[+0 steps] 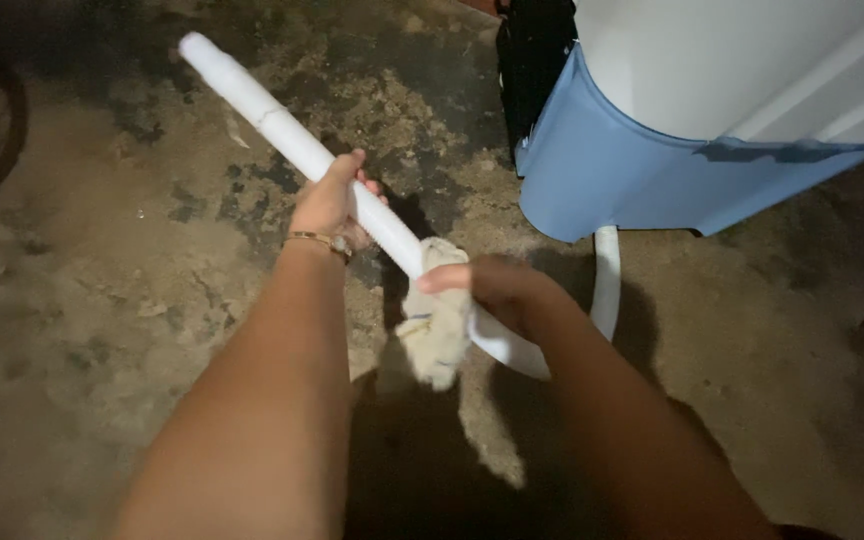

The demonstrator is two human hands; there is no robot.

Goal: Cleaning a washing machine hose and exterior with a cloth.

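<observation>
Hose (282, 130), white, beside the washing machine (652, 150): left hand (332, 205) grips it, right hand (492, 290) clasps a rag (437, 325) around it, seemingly mid-wipe; the next stroke needs a steady hold.

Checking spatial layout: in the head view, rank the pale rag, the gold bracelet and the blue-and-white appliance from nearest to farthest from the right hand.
1. Pale rag: in the right hand's grip.
2. Gold bracelet: on the left wrist.
3. Blue-and-white appliance: upper right.
</observation>
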